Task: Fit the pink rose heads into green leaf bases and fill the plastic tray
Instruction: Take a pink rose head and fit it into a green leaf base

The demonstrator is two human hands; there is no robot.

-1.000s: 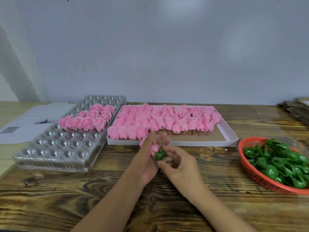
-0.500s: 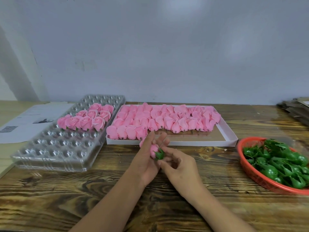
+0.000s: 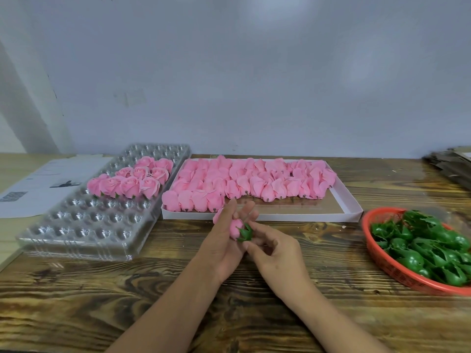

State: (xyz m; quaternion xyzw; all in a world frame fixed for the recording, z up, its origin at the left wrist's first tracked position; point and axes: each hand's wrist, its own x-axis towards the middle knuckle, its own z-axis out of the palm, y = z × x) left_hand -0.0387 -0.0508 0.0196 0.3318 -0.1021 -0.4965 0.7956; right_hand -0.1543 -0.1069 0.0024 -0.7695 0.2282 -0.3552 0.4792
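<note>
Table (image 3: 76,301): plastic tray (image 3: 84,225) left, box (image 3: 339,212) of rose heads (image 3: 254,182) centre behind hands, basket (image 3: 377,253) of leaf bases (image 3: 420,250) right.

Rose head (image 3: 235,227), seemingly in both hands (image 3: 251,247)

Evenly and softly lit from above, with a faint bright patch high on the wall (image 3: 267,11). Only weak shadows under the forearms at lower centre. Small glints on the clear plastic tray (image 3: 84,225) at left. Bowed by wide-angle distortion toward the edges; slightly soft and smeared at right and far corners.
</note>
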